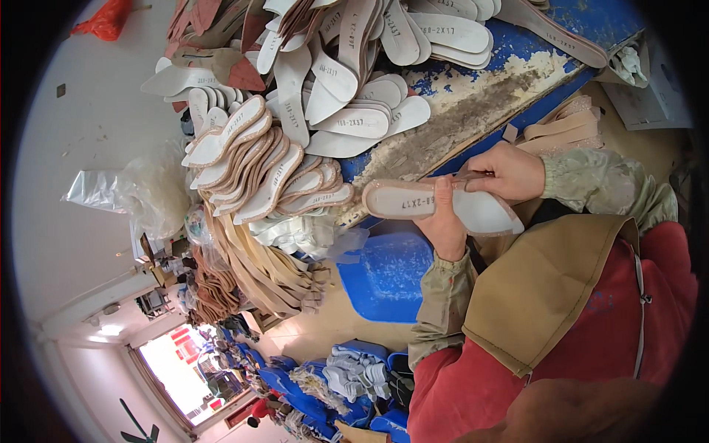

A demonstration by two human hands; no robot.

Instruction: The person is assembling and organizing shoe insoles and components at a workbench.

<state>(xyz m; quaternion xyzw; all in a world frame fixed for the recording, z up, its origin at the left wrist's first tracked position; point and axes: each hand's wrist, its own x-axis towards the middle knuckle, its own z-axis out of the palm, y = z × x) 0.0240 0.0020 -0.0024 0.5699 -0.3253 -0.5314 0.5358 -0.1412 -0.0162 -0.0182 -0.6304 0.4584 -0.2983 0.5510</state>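
A white shoe insole (476, 210) with a tan, glittery edging is held in front of my chest. My left hand (444, 225) is closed around its middle, thumb pressed on the white face and fingers underneath. On the insole's upper edge in the picture, my right hand (506, 173) pinches the brownish edging between thumb and fingers. Next to the insole, a heap of similar edged insoles (251, 166) lies stacked at the table's corner. Plain white insoles (354, 122) are piled beyond them.
The worn blue table (509, 88) has peeling, crusted patches. Pale straps (258, 258) hang off its edge, and beige strips (565, 129) lie near my right sleeve. Below stands a blue plastic bin (388, 277). Clear plastic bags (151, 184) lie past the insoles; more blue containers (295, 387) fill the background.
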